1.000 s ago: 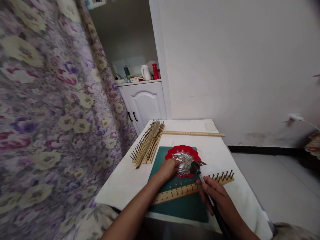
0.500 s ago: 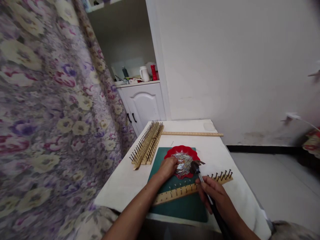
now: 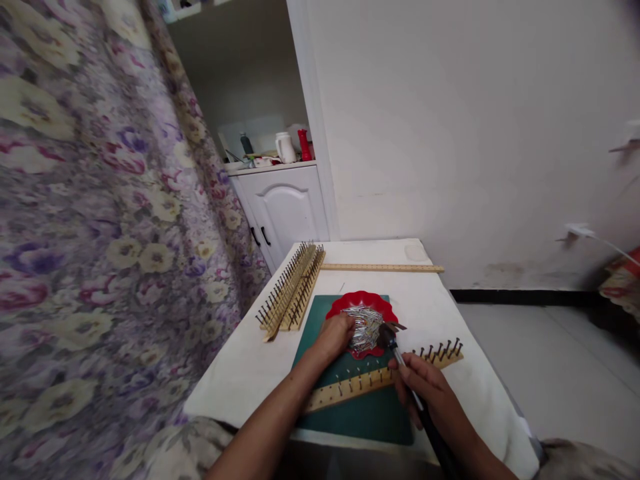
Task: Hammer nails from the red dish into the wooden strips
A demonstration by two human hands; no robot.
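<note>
My left hand (image 3: 340, 331) reaches into a scalloped red dish (image 3: 359, 299) at its left side, on top of a heap of silvery nails (image 3: 367, 328). Its fingers are curled closed, and their tips are hidden among the nails. In my right hand (image 3: 427, 383) is a claw hammer (image 3: 387, 335) with a metal shaft and black grip, its head over the dish's right edge. Below both hands, a wooden strip (image 3: 325, 396) lies slantwise across a green mat (image 3: 367, 423). Silvery nails stand upright along its middle, dark ones at its right end, and holes show at the left.
Nail-studded wooden strips (image 3: 287, 303) lie stacked at the table's left side. Another thin strip (image 3: 383, 268) lies across the back of the white-covered table (image 3: 240, 373). A floral curtain (image 3: 125, 267) hangs to the left, and a wall (image 3: 425, 133) rises behind.
The view has shifted slightly. Both hands keep nearly the same places, the left at the nails and the right around the hammer.
</note>
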